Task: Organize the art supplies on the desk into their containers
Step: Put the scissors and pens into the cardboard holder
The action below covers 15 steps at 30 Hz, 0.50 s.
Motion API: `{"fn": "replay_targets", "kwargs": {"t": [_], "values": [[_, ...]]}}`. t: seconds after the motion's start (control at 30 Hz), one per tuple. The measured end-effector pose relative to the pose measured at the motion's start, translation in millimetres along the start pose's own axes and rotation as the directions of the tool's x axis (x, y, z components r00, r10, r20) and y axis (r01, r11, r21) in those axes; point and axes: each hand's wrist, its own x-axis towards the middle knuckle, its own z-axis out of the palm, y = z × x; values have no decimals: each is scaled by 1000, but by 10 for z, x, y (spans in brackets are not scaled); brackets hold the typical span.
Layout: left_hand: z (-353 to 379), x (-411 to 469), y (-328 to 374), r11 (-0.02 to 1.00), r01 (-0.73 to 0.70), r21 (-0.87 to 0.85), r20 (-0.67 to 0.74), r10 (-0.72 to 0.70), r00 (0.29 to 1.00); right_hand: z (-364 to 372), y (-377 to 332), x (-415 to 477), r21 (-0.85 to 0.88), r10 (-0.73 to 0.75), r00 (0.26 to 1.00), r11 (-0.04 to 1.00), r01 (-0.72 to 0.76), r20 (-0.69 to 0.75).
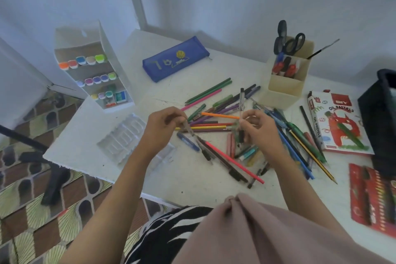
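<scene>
I have 2 pens in my grasp above the white counter (188,182). My left hand (161,127) pinches a slanted pen (189,132) near its top, fingers (180,117) curled round it, its dark end pointing down to the right. My right hand (262,128) grips an upright clear pen (242,100), fingers clenched round its lower part. Between and beyond my hands lies the loose pile of coloured pencils (211,121), with more pens and pencils fanned out to its right. A beige pen holder (285,90) stands behind the pile, scissors (292,44) poking out of it. The blue pencil case (175,60) lies flat further back, the white marker rack (94,66) stands at the far left, and a clear plastic tray (124,135) lies just beside my left wrist. The oil pastels box (340,122) lies to the right, near a black container (379,111).
</scene>
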Motion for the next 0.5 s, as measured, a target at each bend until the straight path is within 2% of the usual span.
{"fn": "replay_targets", "kwargs": {"t": [0.1, 0.2, 0.33, 0.43, 0.5], "values": [[45, 212, 145, 995, -74, -63, -40, 72, 997, -229, -114, 105, 31, -49, 994, 998, 52, -97], [140, 482, 381, 981, -124, -147, -139, 103, 985, -496, -266, 248, -13, -124, 966, 992, 124, -226], [436, 857, 751, 949, -200, -244, -234, 142, 962, -813, -440, 438, -146, -259, 872, 965, 217, -416], [758, 1068, 964, 941, -216, -262, -250, 150, 957, -946, -510, 532, -245, -350, 802, 934, 259, -485], [969, 1163, 1025, 948, -212, -236, -226, 159, 961, -985, -502, 597, -306, -366, 797, 922, 240, -481]]}}
